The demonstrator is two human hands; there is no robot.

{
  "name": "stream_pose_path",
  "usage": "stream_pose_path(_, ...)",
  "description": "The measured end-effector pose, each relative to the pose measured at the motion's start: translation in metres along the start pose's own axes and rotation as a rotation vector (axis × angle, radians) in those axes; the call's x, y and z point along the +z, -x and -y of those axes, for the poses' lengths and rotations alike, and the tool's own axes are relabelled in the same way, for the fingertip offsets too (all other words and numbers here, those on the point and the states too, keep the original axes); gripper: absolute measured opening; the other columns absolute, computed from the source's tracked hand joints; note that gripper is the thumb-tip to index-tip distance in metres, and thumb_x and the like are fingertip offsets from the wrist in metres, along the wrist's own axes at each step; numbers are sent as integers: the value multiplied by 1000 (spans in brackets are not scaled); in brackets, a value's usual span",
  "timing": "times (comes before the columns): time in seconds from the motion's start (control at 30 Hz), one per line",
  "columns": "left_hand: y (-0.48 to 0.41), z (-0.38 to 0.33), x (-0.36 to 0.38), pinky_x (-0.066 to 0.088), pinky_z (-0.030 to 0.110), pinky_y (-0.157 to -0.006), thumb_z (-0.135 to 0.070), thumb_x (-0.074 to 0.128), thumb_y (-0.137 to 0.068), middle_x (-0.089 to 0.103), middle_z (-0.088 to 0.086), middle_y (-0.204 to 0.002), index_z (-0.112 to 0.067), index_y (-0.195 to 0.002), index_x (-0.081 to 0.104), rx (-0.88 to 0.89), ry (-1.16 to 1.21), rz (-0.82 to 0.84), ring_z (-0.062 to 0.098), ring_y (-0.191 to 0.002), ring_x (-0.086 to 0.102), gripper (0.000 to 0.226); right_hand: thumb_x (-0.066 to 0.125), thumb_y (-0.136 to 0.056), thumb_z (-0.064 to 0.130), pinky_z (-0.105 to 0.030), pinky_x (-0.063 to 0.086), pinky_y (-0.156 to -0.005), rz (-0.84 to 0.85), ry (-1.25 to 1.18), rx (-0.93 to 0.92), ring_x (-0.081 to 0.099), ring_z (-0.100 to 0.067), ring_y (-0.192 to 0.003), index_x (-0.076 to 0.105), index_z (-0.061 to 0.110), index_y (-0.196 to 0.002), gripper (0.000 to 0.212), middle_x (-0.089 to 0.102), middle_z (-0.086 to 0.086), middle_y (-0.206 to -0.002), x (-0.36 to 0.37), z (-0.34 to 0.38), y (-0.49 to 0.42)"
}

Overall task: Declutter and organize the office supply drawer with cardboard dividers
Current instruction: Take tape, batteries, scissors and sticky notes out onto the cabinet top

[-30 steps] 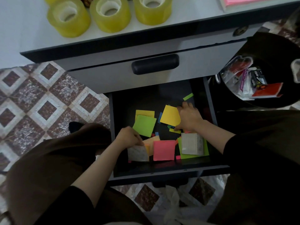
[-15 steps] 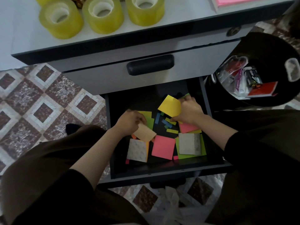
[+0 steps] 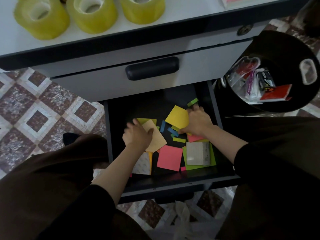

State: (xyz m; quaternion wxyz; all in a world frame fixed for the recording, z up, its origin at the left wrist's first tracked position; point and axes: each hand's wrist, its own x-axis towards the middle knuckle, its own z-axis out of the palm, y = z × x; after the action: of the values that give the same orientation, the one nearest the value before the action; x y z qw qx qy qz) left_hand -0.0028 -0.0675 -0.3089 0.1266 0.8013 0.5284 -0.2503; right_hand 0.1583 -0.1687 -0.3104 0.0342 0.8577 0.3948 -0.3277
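Observation:
The lower drawer [image 3: 223, 174] stands pulled out, its dark floor strewn with sticky-note pads and small paper strips. My left hand [image 3: 136, 135] grips a pale tan note pad [image 3: 155, 138] over the drawer's left half. My right hand [image 3: 197, 121] holds a yellow note pad [image 3: 177, 116], tilted, near the back right. A pink pad [image 3: 169, 158] lies flat in the middle front. A white-backed pad [image 3: 197, 153] rests on a green pad [image 3: 213, 160] at the right. Blue strips [image 3: 162, 126] lie between my hands. Another white pad [image 3: 143, 164] sits under my left wrist.
The closed upper drawer with a black handle [image 3: 152, 68] overhangs the back. Three yellow tape rolls [image 3: 41, 18] stand on the cabinet top. A black bin [image 3: 284, 54] with packaged items stands to the right. Patterned floor tiles [image 3: 43, 110] and my dark-clothed knees flank the drawer.
My left hand picked up the tan pad from the front left and moved it back. My right hand lifted the yellow pad toward the back right. The view shifted slightly.

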Motion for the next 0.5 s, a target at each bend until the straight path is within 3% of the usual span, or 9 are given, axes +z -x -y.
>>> stream_pose_path(0.1, -5, -1, -5, 37, 40, -98, -22, 52, -89, 28, 15, -140, -12, -138, 31, 305, -321, -138, 30, -127, 33, 54, 77, -64, 55, -40, 38, -99, -4, 8, 0, 34, -31, -126, 41, 6, -134, 93, 35, -14, -136, -1, -1, -2)
stream_pose_path(0.2, -16, 11, -6, 18, 49, -113, -14, 57, -86, -2, 10, -155, -25, -148, 14, 699, -559, -53, 31, -142, 6, 76, 77, -64, 55, -40, 40, -97, -5, 12, 0, 34, -31, -126, 41, 6, -133, 91, 35, -14, -135, -1, 0, -5)
stream_pose_path(0.27, -22, 23, -4, 4, 54, -115, -17, 58, -87, -15, 6, -156, -30, -149, -2, 783, -644, 4, 29, -144, -9, 87, 76, -65, 55, -40, 40, -97, -1, 17, -2, 35, -31, -125, 42, 6, -133, 91, 35, -14, -135, 0, 1, -6)
stream_pose_path(0.33, -28, 32, -2, -4, 53, -115, -22, 59, -87, -15, 4, -156, -31, -148, -8, 810, -671, 12, 26, -144, -11, 91, 76, -65, 56, -41, 39, -98, -1, 20, -1, 35, -31, -125, 42, 6, -133, 91, 35, -15, -135, 1, 0, -7)
stream_pose_path(0.5, -31, 34, -1, -18, 43, -110, -41, 53, -87, -1, 4, -157, -22, -149, 5, 900, -684, -51, 21, -145, -3, 80, 74, -67, 56, -43, 37, -99, -17, 124, -36, 33, -30, -127, 41, 3, -132, 91, 33, -14, -137, 1, 2, -6)
